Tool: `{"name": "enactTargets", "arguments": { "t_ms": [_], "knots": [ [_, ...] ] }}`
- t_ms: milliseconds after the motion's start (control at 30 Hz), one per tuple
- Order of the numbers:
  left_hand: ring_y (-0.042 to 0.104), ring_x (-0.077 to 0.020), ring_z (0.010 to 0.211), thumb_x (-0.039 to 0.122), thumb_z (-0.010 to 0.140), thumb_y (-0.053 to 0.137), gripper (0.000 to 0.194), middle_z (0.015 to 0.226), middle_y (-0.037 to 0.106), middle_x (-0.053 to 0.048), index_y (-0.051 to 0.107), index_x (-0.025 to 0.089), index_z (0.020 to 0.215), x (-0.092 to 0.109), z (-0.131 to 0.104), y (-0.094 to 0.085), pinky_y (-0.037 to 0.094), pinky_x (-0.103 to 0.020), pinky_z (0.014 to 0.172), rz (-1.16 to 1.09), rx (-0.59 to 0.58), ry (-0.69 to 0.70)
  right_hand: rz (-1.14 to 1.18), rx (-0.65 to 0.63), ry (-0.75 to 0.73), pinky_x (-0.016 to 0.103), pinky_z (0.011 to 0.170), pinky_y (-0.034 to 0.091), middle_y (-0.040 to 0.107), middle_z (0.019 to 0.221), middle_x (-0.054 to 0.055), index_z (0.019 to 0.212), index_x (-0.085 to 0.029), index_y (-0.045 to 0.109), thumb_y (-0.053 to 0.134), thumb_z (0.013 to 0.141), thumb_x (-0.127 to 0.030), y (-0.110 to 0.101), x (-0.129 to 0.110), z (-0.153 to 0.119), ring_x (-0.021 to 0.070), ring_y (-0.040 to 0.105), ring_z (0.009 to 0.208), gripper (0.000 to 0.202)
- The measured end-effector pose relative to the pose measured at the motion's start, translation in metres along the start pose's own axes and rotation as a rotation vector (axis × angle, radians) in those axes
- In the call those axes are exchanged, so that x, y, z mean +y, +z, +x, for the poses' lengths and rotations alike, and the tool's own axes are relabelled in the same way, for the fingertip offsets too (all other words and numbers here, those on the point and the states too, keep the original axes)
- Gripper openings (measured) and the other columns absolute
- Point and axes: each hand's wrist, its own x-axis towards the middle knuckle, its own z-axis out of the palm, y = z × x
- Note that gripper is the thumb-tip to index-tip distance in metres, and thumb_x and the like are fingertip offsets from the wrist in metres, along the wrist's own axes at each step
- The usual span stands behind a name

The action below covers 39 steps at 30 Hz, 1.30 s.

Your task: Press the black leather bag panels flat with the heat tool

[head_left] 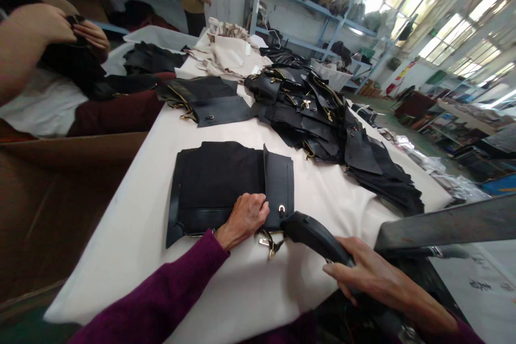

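Note:
A flat, unfinished black bag piece [221,177] lies on the cloth-covered table in front of me. It has a gold-coloured zip along its near edge, a zip pull [266,242] and a small metal ring on its right panel [284,183]. My left hand [246,215] is closed and rests on the piece, by the raised edge of that panel; its fingertips are hidden. In my right hand [363,266] is a curved black handheld tool [316,234], its tip at the near right corner of the bag piece.
Black bag pieces are heaped [306,107] farther back, with another piece [213,99] left of them. Beige fabric pieces [229,54] lie beyond. On the left, a co-worker's hands [60,27] handle black material above a cardboard box [72,199]. A metal bar [447,226] juts in from the right.

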Motion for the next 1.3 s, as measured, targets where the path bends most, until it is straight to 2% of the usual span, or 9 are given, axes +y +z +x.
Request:
{"name": "enactTargets", "arguments": {
  "t_ms": [100,200,333,600,767,1067,1133,1200,1300],
  "knots": [
    [0.049,-0.0135,0.056,0.023,0.085,0.041,0.017,0.068,0.055,-0.003,0.054,0.017,0.076,0.006,-0.004,-0.001,0.028,-0.026,0.053,0.064,0.063,-0.011,0.019,0.005,0.036,0.023,0.048,0.045,0.056,0.053,-0.006,0.087,-0.019,0.055,0.053,0.081,-0.037,0.000,0.021,-0.018,0.0156,0.057,0.050,0.019],
    [0.052,-0.0145,0.073,0.012,0.085,0.035,0.024,0.090,0.054,-0.005,0.053,0.019,0.100,0.018,-0.006,-0.002,0.034,-0.024,0.057,0.116,0.125,0.181,0.010,0.043,0.039,0.025,0.049,0.044,0.057,0.051,-0.005,0.077,-0.020,0.055,0.050,0.083,-0.040,0.002,0.039,-0.026,0.0163,0.058,0.050,0.021],
    [0.051,-0.0153,0.079,0.011,0.081,0.041,0.023,0.090,0.052,-0.004,0.053,0.021,0.097,0.034,-0.002,0.004,0.040,-0.025,0.067,0.142,-0.075,0.414,0.024,0.061,0.006,0.025,0.049,0.044,0.056,0.049,-0.004,0.061,-0.021,0.048,0.050,0.082,-0.034,0.003,0.053,-0.026,0.0152,0.056,0.047,0.025],
    [0.051,-0.0162,0.075,0.024,0.077,0.050,0.010,0.086,0.052,-0.003,0.049,0.018,0.085,0.042,0.013,0.009,0.041,-0.027,0.064,0.165,-0.218,0.345,0.073,0.068,0.022,0.022,0.047,0.042,0.053,0.051,-0.006,0.066,-0.021,0.049,0.053,0.082,-0.032,0.000,0.073,-0.032,0.0130,0.055,0.048,0.020],
    [0.043,-0.0104,0.061,0.017,0.070,0.051,0.015,0.073,0.045,0.001,0.040,0.018,0.060,0.040,0.014,0.003,0.033,-0.023,0.057,-0.004,-0.234,0.335,0.083,0.069,-0.012,0.020,0.044,0.041,0.053,0.049,-0.007,0.066,-0.021,0.049,0.052,0.082,-0.030,0.001,0.081,-0.034,0.0116,0.053,0.046,0.019],
    [0.035,-0.0064,0.047,0.017,0.071,0.048,0.027,0.055,0.032,0.006,0.027,0.019,0.055,0.009,0.017,0.013,0.028,-0.019,0.046,-0.889,0.163,-0.177,0.069,0.063,-0.030,0.018,0.044,0.041,0.053,0.051,-0.007,0.070,-0.019,0.052,0.054,0.080,-0.026,0.002,0.064,-0.026,0.0114,0.054,0.048,0.012],
    [0.035,-0.0064,0.048,0.016,0.071,0.050,0.018,0.057,0.034,0.006,0.036,0.018,0.059,0.011,0.013,0.012,0.029,-0.019,0.046,-0.826,0.180,-0.121,0.091,0.031,-0.056,0.018,0.042,0.040,0.054,0.049,-0.007,0.073,-0.019,0.052,0.053,0.081,-0.026,0.003,0.060,-0.021,0.0110,0.053,0.045,0.011],
    [0.041,-0.0078,0.056,0.013,0.073,0.050,0.004,0.067,0.041,0.003,0.051,0.017,0.073,0.016,0.009,0.008,0.035,-0.019,0.053,-0.634,0.128,0.065,0.105,0.015,-0.071,0.019,0.041,0.039,0.055,0.047,-0.007,0.075,-0.019,0.051,0.052,0.082,-0.027,0.002,0.059,-0.019,0.0111,0.052,0.042,0.010],
    [0.048,-0.0108,0.072,0.011,0.077,0.046,0.019,0.085,0.047,-0.002,0.058,0.019,0.090,0.023,0.007,0.002,0.040,-0.022,0.068,-0.334,-0.030,0.343,0.083,0.054,-0.056,0.022,0.045,0.042,0.055,0.047,-0.006,0.071,-0.020,0.049,0.052,0.082,-0.028,-0.002,0.060,-0.022,0.0129,0.054,0.044,0.013]
  ]
}}
